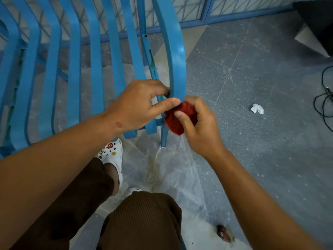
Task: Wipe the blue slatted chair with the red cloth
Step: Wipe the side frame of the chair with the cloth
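The blue slatted chair [95, 69] fills the upper left, its curved slats running toward me. My left hand [138, 105] grips the rightmost outer slat [177, 56] near its lower end, thumb over the front and fingers curled behind. My right hand [200, 125] holds the bunched red cloth [177, 121] just below and to the right of that slat, beside the chair's front leg. The cloth touches the slat's lower end under my left thumb.
Grey tiled floor [252, 83] lies to the right, with a crumpled white paper [257, 108] and black cables [324, 103] at the far right. Clear plastic sheeting [173, 170] covers the floor under the chair. My legs and a white clog [115, 156] are below. A blue railing stands behind.
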A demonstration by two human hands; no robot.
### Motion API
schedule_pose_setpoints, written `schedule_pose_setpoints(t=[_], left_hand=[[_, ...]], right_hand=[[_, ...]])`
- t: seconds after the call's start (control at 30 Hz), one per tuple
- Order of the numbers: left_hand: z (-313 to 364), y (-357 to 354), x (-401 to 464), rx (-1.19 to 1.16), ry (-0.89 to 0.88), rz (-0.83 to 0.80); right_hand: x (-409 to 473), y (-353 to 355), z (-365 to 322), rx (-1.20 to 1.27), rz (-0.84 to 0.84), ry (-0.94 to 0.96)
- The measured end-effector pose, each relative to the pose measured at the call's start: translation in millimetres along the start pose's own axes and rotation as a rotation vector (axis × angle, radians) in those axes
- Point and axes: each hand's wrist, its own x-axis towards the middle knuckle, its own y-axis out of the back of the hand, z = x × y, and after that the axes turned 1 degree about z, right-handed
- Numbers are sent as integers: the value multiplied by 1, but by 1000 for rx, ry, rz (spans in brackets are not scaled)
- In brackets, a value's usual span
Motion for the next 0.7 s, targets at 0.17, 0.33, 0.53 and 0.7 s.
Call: schedule_pose_setpoints(t=[0.17,0.33,0.53,0.7], left_hand=[[-9,-7,0,17,-35,5],[-25,-23,-6,-1,-44,-3],[-45,-39,-9,99,-68,-18],[-53,-47,-13,313,34,-65]], right_hand=[[-15,-42,33,61,121,-93],[-27,-72,78,51,127,-222],[-32,-78,109,4,-51,-385],[-12,-45,86,-96,-189,-344]])
